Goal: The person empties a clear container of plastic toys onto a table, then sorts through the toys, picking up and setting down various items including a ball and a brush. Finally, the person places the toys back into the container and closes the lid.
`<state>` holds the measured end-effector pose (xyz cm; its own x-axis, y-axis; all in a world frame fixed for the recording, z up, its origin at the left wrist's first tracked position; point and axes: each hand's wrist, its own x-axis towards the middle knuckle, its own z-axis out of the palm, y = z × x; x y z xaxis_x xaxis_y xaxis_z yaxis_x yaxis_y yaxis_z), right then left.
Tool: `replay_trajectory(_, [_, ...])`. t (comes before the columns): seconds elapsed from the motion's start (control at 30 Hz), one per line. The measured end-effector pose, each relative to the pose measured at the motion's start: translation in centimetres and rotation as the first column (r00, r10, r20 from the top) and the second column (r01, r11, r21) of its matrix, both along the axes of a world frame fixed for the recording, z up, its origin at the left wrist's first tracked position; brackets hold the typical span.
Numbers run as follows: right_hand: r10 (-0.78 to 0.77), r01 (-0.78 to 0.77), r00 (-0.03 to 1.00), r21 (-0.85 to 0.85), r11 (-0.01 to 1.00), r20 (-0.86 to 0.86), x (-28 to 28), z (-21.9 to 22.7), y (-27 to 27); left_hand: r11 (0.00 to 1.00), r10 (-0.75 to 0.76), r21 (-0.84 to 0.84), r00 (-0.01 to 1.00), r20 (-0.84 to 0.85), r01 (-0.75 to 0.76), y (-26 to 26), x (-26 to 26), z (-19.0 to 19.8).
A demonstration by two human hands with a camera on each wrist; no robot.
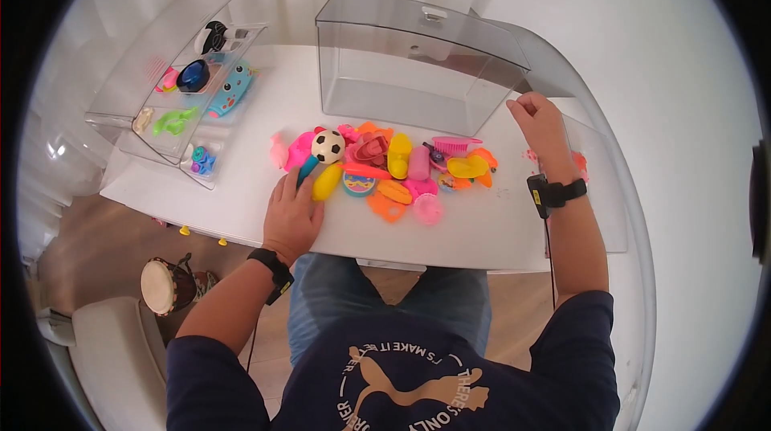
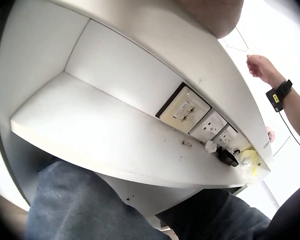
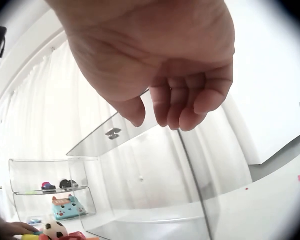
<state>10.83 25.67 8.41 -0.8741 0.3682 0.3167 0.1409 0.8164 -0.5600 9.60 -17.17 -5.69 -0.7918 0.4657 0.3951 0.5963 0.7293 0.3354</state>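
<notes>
My left hand (image 1: 292, 214) rests at the left end of a heap of colourful toys, its fingertips by a teal toy (image 1: 307, 167) and a yellow toy (image 1: 327, 182). Just beyond them sits a small soccer ball (image 1: 328, 146). Raised near the right corner of a clear lidded box (image 1: 401, 106), my right hand (image 1: 540, 122) has loosely bent fingers with nothing between them; the right wrist view shows its bare palm. Also in the heap are a pink comb (image 1: 456, 145), a pink cylinder (image 1: 418, 163) and a round blue tin (image 1: 359, 183).
A clear tiered case (image 1: 144, 130) with several toys, including a blue cat-faced one (image 1: 233, 89), stands at the left. A transparent panel (image 1: 598, 198) lies at the right. Below the tabletop is a shelf (image 2: 100, 135) with sockets (image 2: 208, 125). A drum (image 1: 161, 286) stands on the floor.
</notes>
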Motion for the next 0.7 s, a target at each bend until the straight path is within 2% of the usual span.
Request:
replay_trajectory(0.1, [0.01,-0.002,0.998,0.124,0.992,-0.061,-1.1,-2.5,1.7,1.0,-0.003,-0.01,1.0,0.004,0.003,0.0,0.0,-0.3])
replay_trajectory(0.2, [0.077,-0.077,0.997,0.216,0.973,0.006,-3.3,-6.3,3.3,1.0,-0.006,-0.003,1.0,0.008,0.006,0.0,0.0,-0.1])
replay_trajectory(0.3, [0.041,-0.055,0.996,0.202,0.978,0.074,-5.0,-9.0,3.5,1.0,0.009,0.013,1.0,0.02,-0.009,0.0,0.2,0.1])
replay_trajectory(0.6, [-0.146,0.114,0.986,0.308,0.944,0.084,-6.9,-9.5,2.8,1.0,0.005,-0.001,1.0,0.019,-0.005,0.0,0.1,0.3])
replay_trajectory(0.7, [-0.145,0.137,0.989,0.228,0.964,0.018,-8.0,-10.1,3.4,1.0,0.013,-0.001,0.999,0.037,-0.013,0.1,0.2,0.4])
